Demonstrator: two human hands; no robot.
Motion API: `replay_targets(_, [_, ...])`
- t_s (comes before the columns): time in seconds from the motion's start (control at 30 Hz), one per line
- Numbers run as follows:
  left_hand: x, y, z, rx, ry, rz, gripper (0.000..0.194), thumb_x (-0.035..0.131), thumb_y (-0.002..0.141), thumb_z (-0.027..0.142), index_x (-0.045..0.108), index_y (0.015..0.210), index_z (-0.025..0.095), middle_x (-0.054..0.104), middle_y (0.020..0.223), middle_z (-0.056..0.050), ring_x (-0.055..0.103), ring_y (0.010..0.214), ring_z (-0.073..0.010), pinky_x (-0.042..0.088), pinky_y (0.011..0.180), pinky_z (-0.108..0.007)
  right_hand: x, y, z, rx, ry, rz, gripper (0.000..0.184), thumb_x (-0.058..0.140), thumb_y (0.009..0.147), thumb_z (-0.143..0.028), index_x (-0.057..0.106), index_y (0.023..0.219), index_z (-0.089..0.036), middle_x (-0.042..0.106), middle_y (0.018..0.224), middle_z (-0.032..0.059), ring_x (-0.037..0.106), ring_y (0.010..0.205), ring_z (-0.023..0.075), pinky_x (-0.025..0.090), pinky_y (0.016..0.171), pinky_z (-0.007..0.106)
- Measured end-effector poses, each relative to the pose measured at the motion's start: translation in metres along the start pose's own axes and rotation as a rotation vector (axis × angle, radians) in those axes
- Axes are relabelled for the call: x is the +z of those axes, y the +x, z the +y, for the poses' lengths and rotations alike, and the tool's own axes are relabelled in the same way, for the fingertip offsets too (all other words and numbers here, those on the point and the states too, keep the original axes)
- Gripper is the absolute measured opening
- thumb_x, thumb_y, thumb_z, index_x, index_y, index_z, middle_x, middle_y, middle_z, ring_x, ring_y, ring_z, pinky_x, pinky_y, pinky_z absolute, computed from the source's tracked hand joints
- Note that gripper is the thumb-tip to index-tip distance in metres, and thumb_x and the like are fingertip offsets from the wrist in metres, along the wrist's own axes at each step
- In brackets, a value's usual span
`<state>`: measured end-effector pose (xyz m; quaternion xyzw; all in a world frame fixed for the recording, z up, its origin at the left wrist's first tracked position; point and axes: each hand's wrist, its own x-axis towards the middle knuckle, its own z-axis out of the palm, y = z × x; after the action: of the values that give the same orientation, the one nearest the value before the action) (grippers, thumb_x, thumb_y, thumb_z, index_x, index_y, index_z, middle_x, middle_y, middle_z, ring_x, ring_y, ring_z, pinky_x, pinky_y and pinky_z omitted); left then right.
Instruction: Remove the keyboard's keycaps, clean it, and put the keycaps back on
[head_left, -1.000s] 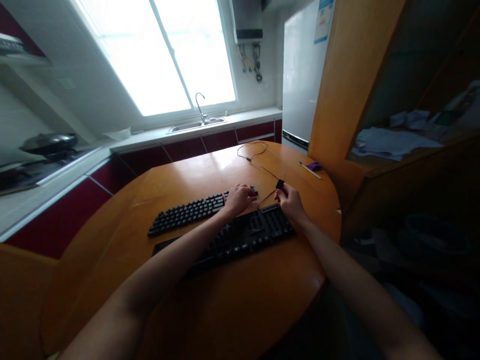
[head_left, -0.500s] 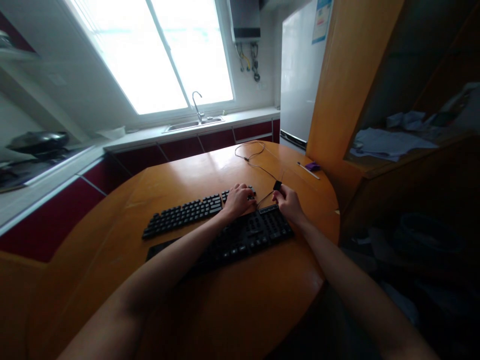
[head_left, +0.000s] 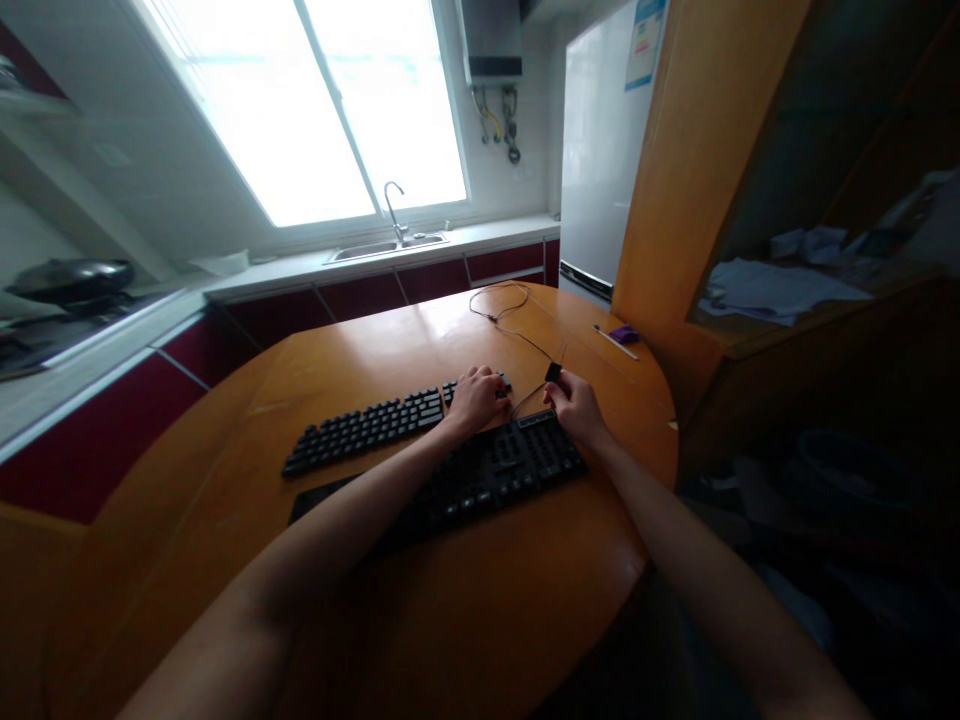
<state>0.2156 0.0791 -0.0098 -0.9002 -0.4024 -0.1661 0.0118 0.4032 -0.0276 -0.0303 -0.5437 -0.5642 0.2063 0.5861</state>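
Note:
A black keyboard point(head_left: 517, 455) lies across the table with much of its face bare of keycaps. Behind it, loose black keycaps point(head_left: 367, 428) are set out in rows like a keyboard layout. My left hand point(head_left: 478, 397) is over the right end of these rows, its fingers bent and pinched around a dark keycap, mostly hidden. My right hand point(head_left: 576, 402), above the keyboard's far right corner, pinches a small black keycap puller point(head_left: 553, 372), from which thin wires point away. The keyboard's cable point(head_left: 525, 340) runs from its back edge past the right hand.
The cable ends in a loop on the far part of the wooden table point(head_left: 360, 350). A white stick-like tool point(head_left: 616, 343) and a purple item point(head_left: 624, 334) lie at the right. A wooden cabinet point(head_left: 675, 200) borders the table, and a sink counter point(head_left: 480, 236) runs behind it.
Almost nothing differs. The view has shifted very slightly, and both hands keep the same pose and place.

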Motion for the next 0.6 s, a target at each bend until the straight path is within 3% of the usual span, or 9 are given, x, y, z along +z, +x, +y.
replay_targets(0.23, [-0.019,-0.015,0.019,0.038,-0.103,0.038,0.016,0.069,0.087,0.032,0.075,0.096,0.021,0.066,0.102,-0.008,0.058,0.103,-0.0264,0.047,0.093,-0.038,-0.001,0.001,-0.001,0.009,0.023,-0.003,0.021,0.053,0.090,-0.032,0.057,0.073,-0.020,0.060,0.067,0.0022,0.054,0.058,0.0162,0.038,0.055,0.028])
replay_targets(0.37, [-0.029,-0.046,0.048,0.126,-0.257,-0.073,0.013,0.064,0.090,0.028,0.074,0.094,0.020,0.068,0.097,-0.006,0.062,0.098,-0.0239,0.049,0.091,-0.036,-0.003,0.002,0.000,0.000,0.038,0.003,0.020,0.052,0.089,-0.032,0.056,0.074,-0.020,0.060,0.068,0.0021,0.055,0.059,0.0163,0.040,0.057,0.028])
replay_targets(0.47, [-0.028,-0.069,0.074,0.206,-0.329,-0.129,0.023,0.066,0.090,0.038,0.073,0.103,0.020,0.067,0.101,-0.007,0.062,0.100,-0.0247,0.050,0.093,-0.037,-0.004,0.003,0.002,-0.003,0.028,0.015,0.020,0.053,0.089,-0.033,0.057,0.074,-0.020,0.061,0.068,0.0020,0.056,0.061,0.0165,0.042,0.060,0.029])
replay_targets(0.6, [-0.016,-0.084,0.103,0.278,-0.355,-0.110,0.038,0.071,0.085,0.047,0.070,0.112,0.021,0.065,0.111,-0.010,0.060,0.106,-0.0281,0.050,0.095,-0.041,-0.002,0.003,0.005,0.000,0.024,0.018,0.021,0.053,0.089,-0.035,0.057,0.074,-0.020,0.062,0.068,0.0020,0.057,0.062,0.0163,0.043,0.061,0.028])
